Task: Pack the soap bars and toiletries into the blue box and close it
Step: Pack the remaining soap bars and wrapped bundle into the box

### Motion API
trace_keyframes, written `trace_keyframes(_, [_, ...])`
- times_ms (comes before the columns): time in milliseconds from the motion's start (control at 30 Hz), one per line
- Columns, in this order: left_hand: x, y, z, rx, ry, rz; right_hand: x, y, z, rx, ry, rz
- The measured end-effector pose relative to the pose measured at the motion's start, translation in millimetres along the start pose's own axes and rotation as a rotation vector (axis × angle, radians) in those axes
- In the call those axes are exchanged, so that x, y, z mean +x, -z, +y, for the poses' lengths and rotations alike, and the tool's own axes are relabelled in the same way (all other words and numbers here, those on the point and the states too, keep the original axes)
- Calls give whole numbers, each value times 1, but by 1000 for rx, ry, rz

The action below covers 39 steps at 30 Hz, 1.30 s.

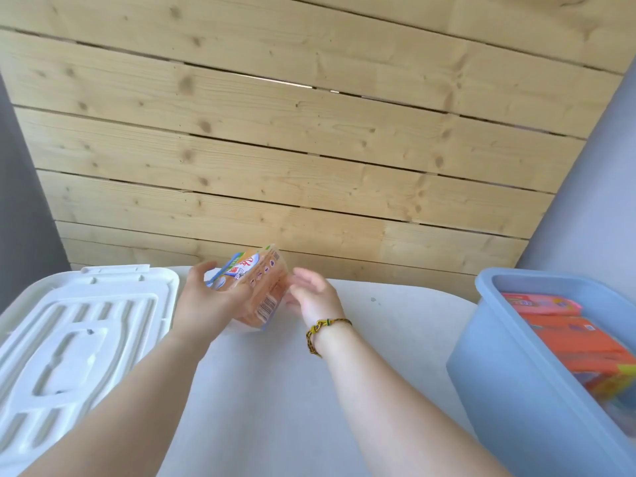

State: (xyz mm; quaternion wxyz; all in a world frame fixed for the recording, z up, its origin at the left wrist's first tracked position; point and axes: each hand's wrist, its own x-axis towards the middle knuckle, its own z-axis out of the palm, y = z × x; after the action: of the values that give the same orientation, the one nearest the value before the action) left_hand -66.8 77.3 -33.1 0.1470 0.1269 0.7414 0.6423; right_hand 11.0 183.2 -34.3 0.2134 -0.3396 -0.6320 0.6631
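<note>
Print on the soap pack [256, 284] is way too smeared to read, and the left grip [210, 297] wrapped round it covers its lower-left corner. The right grip [311, 294] has its fingers motion-blurred right at the pack's edge, so can't tell if they're touching it. The blue box [499, 366] runs off the right and bottom edges, and the stuff under the orange packs [571, 342] inside is just mush. The white lid [79, 339] gets chopped by the left edge, both forearms by the bottom.

Orange soap pack [266, 284] tilted, lifted at ctr; blue box [509, 380] open at rt.
</note>
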Motion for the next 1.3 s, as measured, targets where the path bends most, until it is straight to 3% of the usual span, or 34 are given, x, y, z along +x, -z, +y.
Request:
trace_keyframes(133, [-32,5,33,-144,-2,-153,-23,19,-33,17,18,92])
trace_keyframes(267, [-69,9,74,-223,-62,-395,-56,55,-69,227,0,-334])
trace_keyframes(333, [-83,8,91,-228,-97,-517,-70,72,-86,315,47,-413])
trace_keyframes(467, [-115,-12,122,-176,-124,-688,-107,111,-118,198,132,-239])
trace_keyframes(533, [-131,-28,134,-51,-225,-721,-121,135,-126,135,160,-101])
trace_keyframes(667, [-162,-69,152,181,-502,-608,-145,182,-132,30,170,119])
trace_keyframes(800, [-188,-112,158,470,-731,-543,-157,210,-126,34,181,217])
trace_keyframes(900, [-188,-135,160,490,-697,-483,-156,227,-120,30,154,164])
trace_keyframes(1033, [-171,-141,155,350,-591,-468,-153,255,-124,-101,204,-52])
trace_keyframes(1200, [-149,-135,150,316,-549,-434,-118,302,-115,-757,306,203])
trace_keyframes(1300, [-136,-132,146,304,-512,-426,-93,313,-99,-1095,225,135])
